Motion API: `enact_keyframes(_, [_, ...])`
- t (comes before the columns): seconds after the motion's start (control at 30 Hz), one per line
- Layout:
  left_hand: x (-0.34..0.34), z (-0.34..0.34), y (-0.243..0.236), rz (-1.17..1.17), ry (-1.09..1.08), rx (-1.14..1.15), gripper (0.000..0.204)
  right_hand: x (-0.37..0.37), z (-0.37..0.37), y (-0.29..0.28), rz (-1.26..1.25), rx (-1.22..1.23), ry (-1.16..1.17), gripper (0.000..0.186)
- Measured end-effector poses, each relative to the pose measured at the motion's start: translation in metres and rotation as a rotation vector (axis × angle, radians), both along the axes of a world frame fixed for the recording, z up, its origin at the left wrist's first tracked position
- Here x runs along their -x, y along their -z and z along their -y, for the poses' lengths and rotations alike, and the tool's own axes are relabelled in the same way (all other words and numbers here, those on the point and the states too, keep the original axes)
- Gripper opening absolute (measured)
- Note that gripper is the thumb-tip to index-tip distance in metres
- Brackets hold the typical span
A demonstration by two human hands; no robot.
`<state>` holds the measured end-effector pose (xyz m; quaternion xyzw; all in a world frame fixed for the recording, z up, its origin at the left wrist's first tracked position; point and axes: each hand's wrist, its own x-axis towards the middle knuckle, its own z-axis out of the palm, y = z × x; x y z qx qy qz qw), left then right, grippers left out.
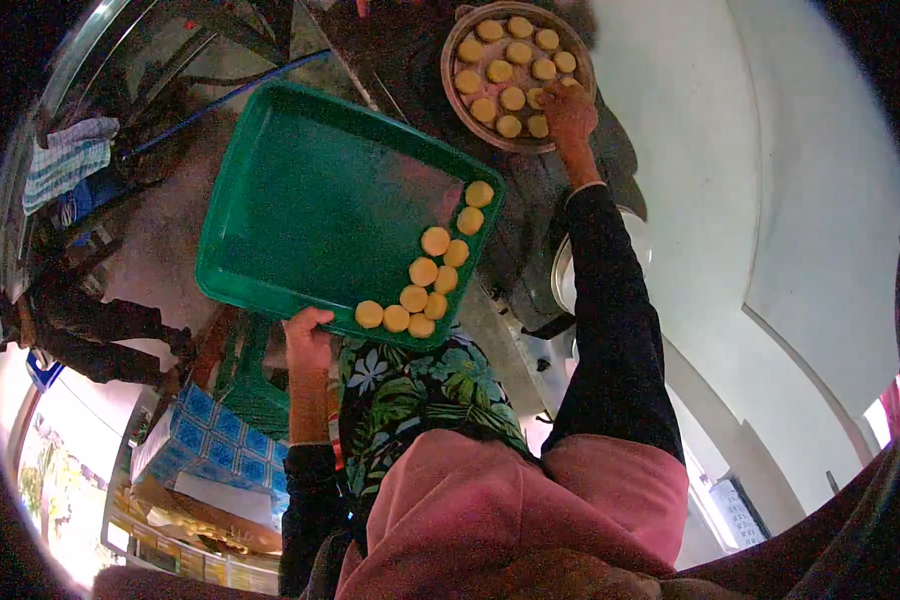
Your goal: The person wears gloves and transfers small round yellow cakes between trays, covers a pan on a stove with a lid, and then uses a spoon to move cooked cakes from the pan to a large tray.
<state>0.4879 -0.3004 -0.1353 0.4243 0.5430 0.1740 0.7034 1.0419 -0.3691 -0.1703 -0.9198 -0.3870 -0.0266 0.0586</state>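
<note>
My left hand (309, 342) grips the near edge of a green rectangular tray (232, 255), thumb over the rim. Inside the tray, round pale-yellow dough pieces (423, 271) lie along its right side and near right corner. Farther off to the right is a round shallow pan (450, 85) with several similar dough rounds (499, 71) spaced over its bottom. My right hand (570, 115) reaches over the pan's near right part, its fingertips pinched on a dough round (535, 98); the hand partly hides that piece and its neighbours.
The pan sits on a dark stove-like counter beside a pale wall (690, 120). Close to my right forearm is a light round pot or basin (564, 275). A green plastic chair (255, 385) and a blue patterned cloth (215, 440) are at the lower left. Dark furniture stands farther left.
</note>
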Motion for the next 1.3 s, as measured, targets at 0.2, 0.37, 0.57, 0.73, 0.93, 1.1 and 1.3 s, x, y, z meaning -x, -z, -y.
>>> enact_keyframes(0.2, [-0.033, 0.0, -0.025, 0.055, -0.113, -0.016, 0.024, 0.03, -0.011, -0.022, 0.026, 0.026, -0.132, 0.031])
enact_keyframes(0.37, [-0.029, -0.001, -0.02, 0.09, -0.063, -0.072, 0.025, 0.033, -0.02, -0.033, 0.042, 0.172, -0.007, 0.032])
enact_keyframes(0.57, [-0.026, -0.002, -0.013, -0.034, 0.064, -0.079, 0.018, 0.012, -0.009, -0.011, 0.094, 0.064, -0.153, 0.035])
enact_keyframes(0.73, [-0.032, -0.007, -0.026, -0.2, 0.332, -0.548, 0.012, 0.01, -0.008, -0.02, -0.041, -0.06, -0.2, 0.037])
enact_keyframes(0.93, [-0.028, -0.01, -0.033, 0.035, -0.17, 0.32, 0.013, 0.025, -0.016, -0.028, 0.06, 0.053, -0.254, 0.036])
enact_keyframes(1.1, [-0.051, -0.007, -0.05, -0.065, -0.038, -0.006, 0.006, 0.02, -0.016, -0.021, 0.114, 0.06, -0.273, 0.034])
enact_keyframes(1.3, [-0.066, -0.018, -0.062, 0.084, -0.252, 0.393, 0.003, 0.022, -0.019, -0.018, 0.081, -0.01, -0.295, 0.034])
